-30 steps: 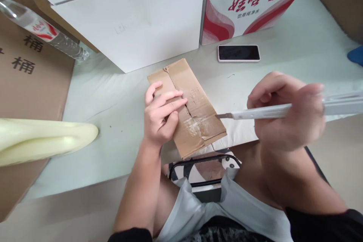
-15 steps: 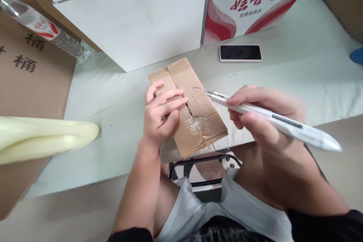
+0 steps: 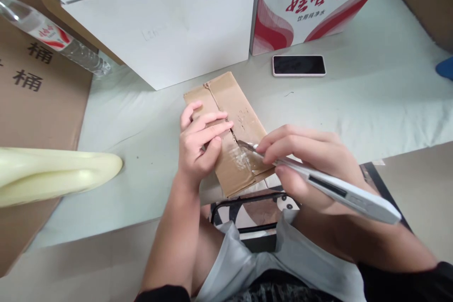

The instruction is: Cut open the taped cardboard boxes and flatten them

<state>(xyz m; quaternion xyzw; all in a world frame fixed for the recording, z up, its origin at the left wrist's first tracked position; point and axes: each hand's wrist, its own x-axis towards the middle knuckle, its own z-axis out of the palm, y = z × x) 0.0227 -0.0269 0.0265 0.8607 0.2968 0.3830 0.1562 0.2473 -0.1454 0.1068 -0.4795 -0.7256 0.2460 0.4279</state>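
A small, flat cardboard box point(image 3: 244, 115) lies tilted on the pale green covered surface, with a seam along its top, torn patches and clear tape near the front end. Across its left side rests my left hand point(image 3: 200, 144), fingers stretched out and lying on the cardboard beside the seam, with the thumb pointing along them. My right hand point(image 3: 311, 165) is closed around a white utility knife point(image 3: 357, 200). The knife's blade tip meets the seam in the box top, just above the taped patch and close to my left fingertips.
A phone point(image 3: 299, 65) lies beyond the box, before a white and red carton point(image 3: 311, 9). A large white box point(image 3: 166, 23) stands behind. At left are a plastic bottle point(image 3: 53, 33), a brown carton point(image 3: 53, 118) and a pale yellow object point(image 3: 60, 174). The surface's front edge runs near my lap.
My right hand has brought the knife down and left, from the box's right edge to the middle seam. My left hand and the box stay in place.
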